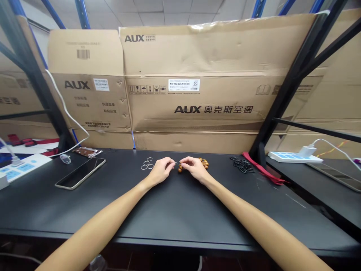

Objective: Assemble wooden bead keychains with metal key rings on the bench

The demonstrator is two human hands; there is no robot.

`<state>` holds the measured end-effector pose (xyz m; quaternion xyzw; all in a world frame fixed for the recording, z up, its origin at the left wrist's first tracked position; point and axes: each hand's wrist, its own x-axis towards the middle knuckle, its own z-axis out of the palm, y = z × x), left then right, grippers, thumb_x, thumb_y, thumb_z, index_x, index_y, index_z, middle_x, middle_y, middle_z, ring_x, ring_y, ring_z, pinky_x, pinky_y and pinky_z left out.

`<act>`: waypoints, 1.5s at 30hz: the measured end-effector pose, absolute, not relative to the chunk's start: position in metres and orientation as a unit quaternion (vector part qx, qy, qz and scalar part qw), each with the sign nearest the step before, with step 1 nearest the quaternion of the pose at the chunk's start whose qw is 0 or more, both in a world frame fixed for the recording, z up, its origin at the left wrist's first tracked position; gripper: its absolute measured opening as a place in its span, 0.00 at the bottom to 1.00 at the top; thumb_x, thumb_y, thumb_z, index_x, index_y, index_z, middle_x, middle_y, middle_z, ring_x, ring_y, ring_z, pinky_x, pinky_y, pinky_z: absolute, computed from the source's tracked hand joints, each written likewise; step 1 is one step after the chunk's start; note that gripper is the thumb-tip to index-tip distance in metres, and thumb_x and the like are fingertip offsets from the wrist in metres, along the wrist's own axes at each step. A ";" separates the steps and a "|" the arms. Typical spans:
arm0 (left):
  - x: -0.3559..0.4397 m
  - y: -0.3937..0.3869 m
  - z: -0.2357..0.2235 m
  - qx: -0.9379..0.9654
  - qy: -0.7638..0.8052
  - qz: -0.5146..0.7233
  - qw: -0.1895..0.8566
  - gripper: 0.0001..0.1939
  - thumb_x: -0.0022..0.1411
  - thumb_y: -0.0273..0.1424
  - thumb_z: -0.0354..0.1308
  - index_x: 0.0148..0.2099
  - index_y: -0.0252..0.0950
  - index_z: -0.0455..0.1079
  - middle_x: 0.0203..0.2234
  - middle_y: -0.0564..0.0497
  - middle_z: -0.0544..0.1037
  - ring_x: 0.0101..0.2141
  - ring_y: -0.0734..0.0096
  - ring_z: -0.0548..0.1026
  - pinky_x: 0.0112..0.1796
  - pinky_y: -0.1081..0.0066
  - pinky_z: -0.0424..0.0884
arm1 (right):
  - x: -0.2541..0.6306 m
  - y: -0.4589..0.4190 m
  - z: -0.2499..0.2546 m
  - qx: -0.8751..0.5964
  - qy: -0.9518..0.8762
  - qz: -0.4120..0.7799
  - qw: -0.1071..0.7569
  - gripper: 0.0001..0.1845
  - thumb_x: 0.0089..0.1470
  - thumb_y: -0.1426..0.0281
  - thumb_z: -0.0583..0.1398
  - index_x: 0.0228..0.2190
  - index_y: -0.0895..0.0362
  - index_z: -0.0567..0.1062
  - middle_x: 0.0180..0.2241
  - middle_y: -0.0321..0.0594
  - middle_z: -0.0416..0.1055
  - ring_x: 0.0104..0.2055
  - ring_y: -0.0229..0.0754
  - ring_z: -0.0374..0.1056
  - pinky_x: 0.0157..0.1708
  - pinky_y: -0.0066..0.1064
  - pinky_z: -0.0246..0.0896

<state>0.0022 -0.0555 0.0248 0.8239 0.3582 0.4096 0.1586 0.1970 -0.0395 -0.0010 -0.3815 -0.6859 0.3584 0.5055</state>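
Across the matte black counter (118,210), my left hand (160,171) and right hand (194,169) meet at the fingertips, both curled closed on a thin, bright sliver (175,163) too small to identify. A strand of rounded brown wooden beads (203,163) lies just beside the right hand. Slim metal rings (147,163) form a loose cluster left of my hands; flat black rings (241,165) overlap farther right.

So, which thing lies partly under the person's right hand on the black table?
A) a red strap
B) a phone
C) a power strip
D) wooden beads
D. The wooden beads show around the fingers and edge of the right hand, while the silver rings lie near the left hand.
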 end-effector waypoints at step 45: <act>0.001 -0.056 0.026 0.829 0.370 0.394 0.146 0.10 0.62 0.31 0.52 0.34 0.34 0.72 0.27 0.50 0.76 0.28 0.71 0.72 0.33 0.72 0.67 | 0.199 -0.049 0.001 -0.418 -0.789 0.206 0.401 0.07 0.49 0.67 0.58 0.29 0.57 0.72 0.26 0.37 0.72 0.27 0.38 0.67 0.29 0.30 0.62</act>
